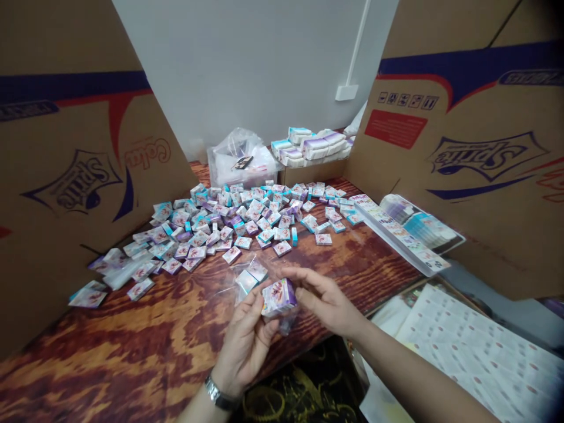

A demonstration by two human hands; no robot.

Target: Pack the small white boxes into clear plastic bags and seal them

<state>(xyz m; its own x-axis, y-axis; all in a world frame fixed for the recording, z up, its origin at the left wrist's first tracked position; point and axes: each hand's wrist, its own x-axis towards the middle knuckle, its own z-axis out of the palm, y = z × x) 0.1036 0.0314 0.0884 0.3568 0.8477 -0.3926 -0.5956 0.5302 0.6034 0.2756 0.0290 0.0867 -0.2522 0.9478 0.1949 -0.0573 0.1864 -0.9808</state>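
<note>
The left hand (247, 335) pinches a small white and purple box (279, 295) between thumb and fingers, holding it above the table (176, 341) close to the near edge. The right hand (328, 299) is bent round the purple end of the box, fingers curled and neither spread wide nor fully closed; whether they grip it cannot be told. Clear film (288, 325) shows just under the box, and a watch (219, 395) sits on the left wrist.

Just beyond the hands lies a clear bag (238, 288) with two more boxes in or on it; which of the two cannot be told. A loose heap (224, 220) of similar boxes, white with purple or blue sides, spreads from the left edge of the table across its far half. Near the far edge stand a plastic-covered tub (242, 167) and, right of it, a low carton (312, 174) bearing stacks of packets (324, 144). Along the right edge lie a printed strip (390, 232) and a tray (456, 239) of packets. A sheet (476, 346) of small prints lies beyond the table's near right corner
</note>
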